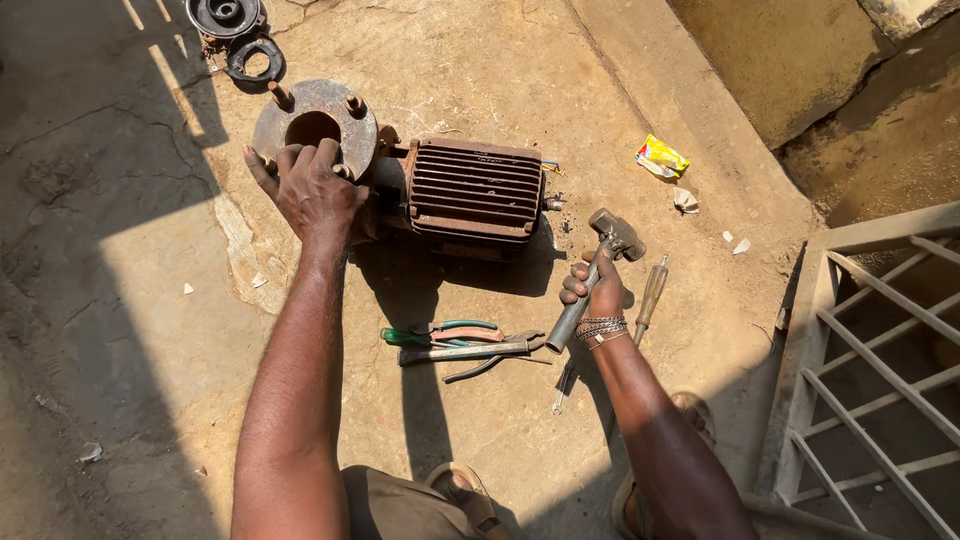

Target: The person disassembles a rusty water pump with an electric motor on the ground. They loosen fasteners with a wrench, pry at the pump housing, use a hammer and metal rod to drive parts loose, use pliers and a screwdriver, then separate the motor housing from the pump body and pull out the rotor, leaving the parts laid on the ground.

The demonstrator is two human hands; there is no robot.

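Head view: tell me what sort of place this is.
Probably an outdoor repair yard: a rusty finned motor lies on cracked concrete ground in sunlight, pliers beside it, a hammer in the right hand.

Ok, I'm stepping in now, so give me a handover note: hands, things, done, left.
Left hand grips the rusty round end flange of the ribbed brown electric motor lying on the concrete floor.
Right hand holds a metal-handled hammer, head raised off the floor.
Pliers and hand tools lie between the arms; a wooden-handled screwdriver lies beside the right hand.
Done: black ring parts lie apart.
Left: flange still on motor.
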